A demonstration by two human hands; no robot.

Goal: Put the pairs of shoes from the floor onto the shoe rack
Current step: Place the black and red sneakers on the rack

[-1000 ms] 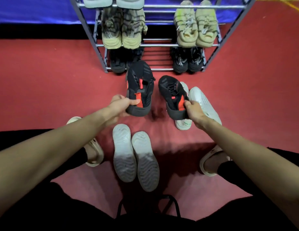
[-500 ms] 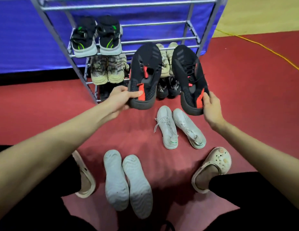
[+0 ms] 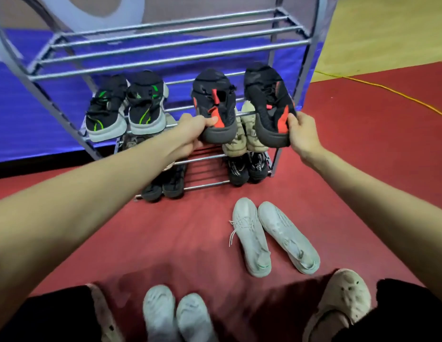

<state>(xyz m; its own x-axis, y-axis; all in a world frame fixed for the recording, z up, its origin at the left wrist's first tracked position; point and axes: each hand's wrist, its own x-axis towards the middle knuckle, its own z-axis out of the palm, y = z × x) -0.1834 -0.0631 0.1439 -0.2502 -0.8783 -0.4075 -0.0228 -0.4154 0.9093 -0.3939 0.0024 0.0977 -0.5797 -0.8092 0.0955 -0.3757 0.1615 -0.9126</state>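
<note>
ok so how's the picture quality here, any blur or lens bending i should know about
Head view: wide-angle bending bows the grey metal shoe rack uprights into curves at the left edge; motion blur smears the pale grey shoes at the bottom edge, while the white lace-up shoes on the red floor stay fairly sharp; the left hand and right hand gripping the black-and-red sneakers look slightly soft; lighting is even, with a soft shadow near the knees.

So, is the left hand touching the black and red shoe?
Touching. In the head view the left hand grips the heel of the black and red shoe, thumb on its red patch.
</note>
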